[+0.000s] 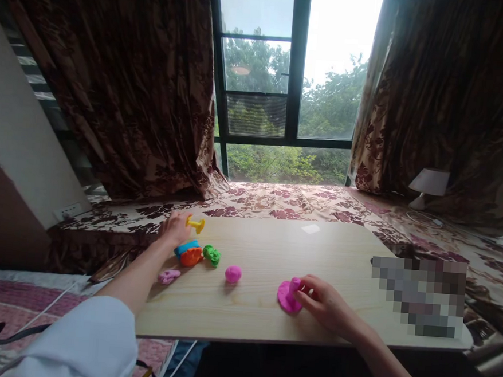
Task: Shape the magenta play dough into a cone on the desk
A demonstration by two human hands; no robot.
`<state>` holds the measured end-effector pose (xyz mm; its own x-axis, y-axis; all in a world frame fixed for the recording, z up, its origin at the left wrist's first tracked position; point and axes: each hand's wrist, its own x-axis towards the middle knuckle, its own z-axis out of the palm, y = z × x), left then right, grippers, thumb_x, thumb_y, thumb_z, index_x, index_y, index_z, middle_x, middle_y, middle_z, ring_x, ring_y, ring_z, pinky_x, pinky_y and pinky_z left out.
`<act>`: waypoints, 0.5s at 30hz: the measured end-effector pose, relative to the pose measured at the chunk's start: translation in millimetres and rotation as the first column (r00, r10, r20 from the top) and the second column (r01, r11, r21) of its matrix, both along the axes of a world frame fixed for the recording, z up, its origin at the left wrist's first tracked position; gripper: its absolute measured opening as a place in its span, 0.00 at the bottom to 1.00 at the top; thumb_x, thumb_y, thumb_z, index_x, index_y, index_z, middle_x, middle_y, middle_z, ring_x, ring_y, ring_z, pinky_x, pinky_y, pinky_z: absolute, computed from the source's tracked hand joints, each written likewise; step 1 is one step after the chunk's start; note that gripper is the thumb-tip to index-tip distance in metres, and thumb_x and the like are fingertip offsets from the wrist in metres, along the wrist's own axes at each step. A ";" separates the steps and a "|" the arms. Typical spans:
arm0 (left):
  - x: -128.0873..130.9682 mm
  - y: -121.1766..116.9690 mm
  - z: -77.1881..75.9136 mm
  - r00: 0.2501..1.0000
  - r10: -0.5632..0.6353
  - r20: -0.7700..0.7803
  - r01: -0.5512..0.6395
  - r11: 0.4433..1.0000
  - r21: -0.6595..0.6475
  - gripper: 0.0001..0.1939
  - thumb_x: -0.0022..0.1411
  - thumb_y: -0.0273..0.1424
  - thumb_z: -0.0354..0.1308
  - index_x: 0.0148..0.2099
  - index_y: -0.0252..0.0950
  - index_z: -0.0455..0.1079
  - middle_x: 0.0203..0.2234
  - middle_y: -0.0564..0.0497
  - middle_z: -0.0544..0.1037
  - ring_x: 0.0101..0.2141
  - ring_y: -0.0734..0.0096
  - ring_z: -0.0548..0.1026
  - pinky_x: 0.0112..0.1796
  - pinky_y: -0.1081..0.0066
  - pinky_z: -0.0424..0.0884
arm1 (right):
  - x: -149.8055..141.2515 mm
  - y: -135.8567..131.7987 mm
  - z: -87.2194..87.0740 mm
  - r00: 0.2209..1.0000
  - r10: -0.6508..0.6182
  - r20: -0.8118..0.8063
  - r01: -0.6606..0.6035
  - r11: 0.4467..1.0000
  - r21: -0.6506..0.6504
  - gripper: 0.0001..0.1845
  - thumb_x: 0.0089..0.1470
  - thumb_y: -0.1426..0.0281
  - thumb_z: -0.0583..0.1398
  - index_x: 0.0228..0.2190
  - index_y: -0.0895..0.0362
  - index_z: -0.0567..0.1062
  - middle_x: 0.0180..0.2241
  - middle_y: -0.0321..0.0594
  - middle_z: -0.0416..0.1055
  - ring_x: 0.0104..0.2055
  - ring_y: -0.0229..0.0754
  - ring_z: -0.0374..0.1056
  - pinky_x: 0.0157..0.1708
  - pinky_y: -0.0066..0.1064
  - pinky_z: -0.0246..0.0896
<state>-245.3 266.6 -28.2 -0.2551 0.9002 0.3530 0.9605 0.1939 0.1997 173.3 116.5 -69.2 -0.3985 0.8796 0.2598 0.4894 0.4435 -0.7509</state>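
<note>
My left hand (175, 227) is at the far left of the table, its fingers closed on a small yellow spool-shaped plastic piece (197, 226). Just below it lie a blue lump of modelling clay (187, 246), an orange lump (191, 256) pressed against the blue one, and a green lump (212, 256). A pale pink lump (169, 277) lies nearer the left edge. Right of these sits a bright pink clay ball (233, 274). My right hand (323, 302) pinches an upright pink clay post (295, 284), which stands on a flat pink clay disc (286, 297) on the table.
The light wood table (259, 321) has a blurred-out object (420, 298) at its right end and a small white patch (310, 229) near the back edge. Beyond is a window ledge with floral cloth (285, 199), a white lamp (429, 182) and dark curtains (156, 78).
</note>
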 end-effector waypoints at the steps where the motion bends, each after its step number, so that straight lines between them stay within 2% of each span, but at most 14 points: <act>1: 3.4 -3.9 4.8 0.999 -0.049 -0.018 0.049 0.999 0.007 0.17 0.61 0.34 0.53 0.52 0.36 0.63 0.48 0.46 0.69 0.44 0.63 0.71 0.42 0.58 0.70 | -0.1 -0.3 -0.3 1.000 -0.002 -0.002 0.002 1.000 0.002 0.11 0.57 0.65 0.53 0.29 0.56 0.72 0.28 0.35 0.66 0.27 0.34 0.61 0.27 0.25 0.55; 5: 19.6 -14.5 17.9 0.970 -0.241 -0.035 0.240 0.970 -0.030 0.16 0.61 0.34 0.53 0.51 0.36 0.64 0.48 0.46 0.69 0.44 0.64 0.71 0.42 0.58 0.70 | -1.1 -2.5 0.8 1.000 -0.007 -0.011 0.007 1.000 0.018 0.12 0.57 0.64 0.53 0.29 0.56 0.72 0.28 0.35 0.66 0.27 0.35 0.61 0.27 0.25 0.55; 8: 28.6 -17.2 20.9 0.946 -0.325 0.009 0.324 0.944 -0.055 0.16 0.61 0.34 0.53 0.51 0.36 0.64 0.48 0.46 0.69 0.43 0.64 0.71 0.42 0.58 0.70 | -1.2 -3.8 1.9 1.000 -0.007 -0.015 0.008 0.999 0.033 0.12 0.57 0.64 0.53 0.28 0.57 0.72 0.28 0.35 0.66 0.28 0.35 0.62 0.28 0.25 0.56; 15: 27.0 -21.3 26.4 0.903 -0.337 0.267 0.363 0.930 -0.055 0.17 0.61 0.34 0.53 0.52 0.35 0.63 0.47 0.46 0.70 0.42 0.64 0.72 0.41 0.58 0.71 | 0.8 -3.1 -1.0 1.000 -0.013 -0.022 0.014 1.000 0.025 0.11 0.56 0.65 0.54 0.29 0.57 0.73 0.28 0.36 0.67 0.27 0.35 0.62 0.27 0.25 0.57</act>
